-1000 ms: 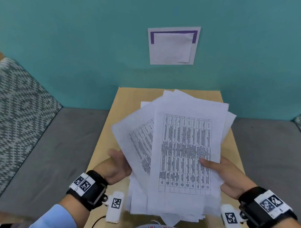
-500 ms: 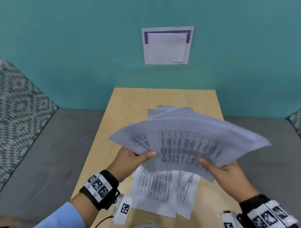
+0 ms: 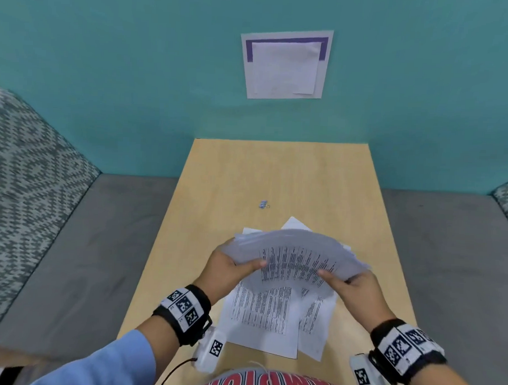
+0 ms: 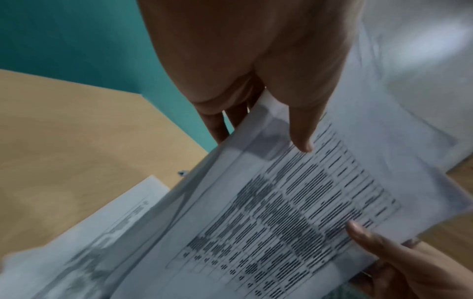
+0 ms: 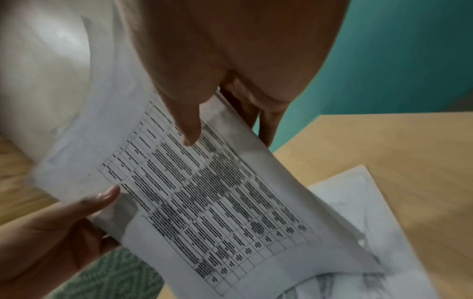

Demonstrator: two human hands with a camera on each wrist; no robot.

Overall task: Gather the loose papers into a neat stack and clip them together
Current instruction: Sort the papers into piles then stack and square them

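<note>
We hold a bunch of papers point(image 3: 295, 258) up in the air, over the surface point(image 3: 279, 176). Our left hand point(image 3: 225, 270) pinches the left side, thumb on top and fingers under. Our right hand point(image 3: 356, 288) pinches the right side the same way. The bunch bends up in the middle like a little bridge. Its edges do not line up yet.

More sheets point(image 3: 267, 316) lie flat on the surface under our hands, close to our belly. They overlap and point different ways. The small clip point(image 3: 263, 204) sits by itself further away, in the middle of the surface, well apart from the papers.

Here is what we think could go wrong. The bunch is bent and the sheets are slippery, so if we loosen a thumb, some could slide out and fall. If we squeeze too hard, the paper could crease. If we tap the bunch down on top of the flat sheets, they could scoot off the near edge. We might also forget those flat sheets and clip only part of the pile. And both hands are busy, so to reach the clip we must let go with one, and the stack may fan out again.

The surface is light wood, long and narrow, and it runs up to a blue-green wall point(image 3: 107, 72). A sheet of paper with a purple stripe point(image 3: 286, 64) is stuck on that wall. Grey seats point(image 3: 101, 244) sit on both sides, with cushions point(image 3: 26, 170) that have a zigzag pattern.
</note>
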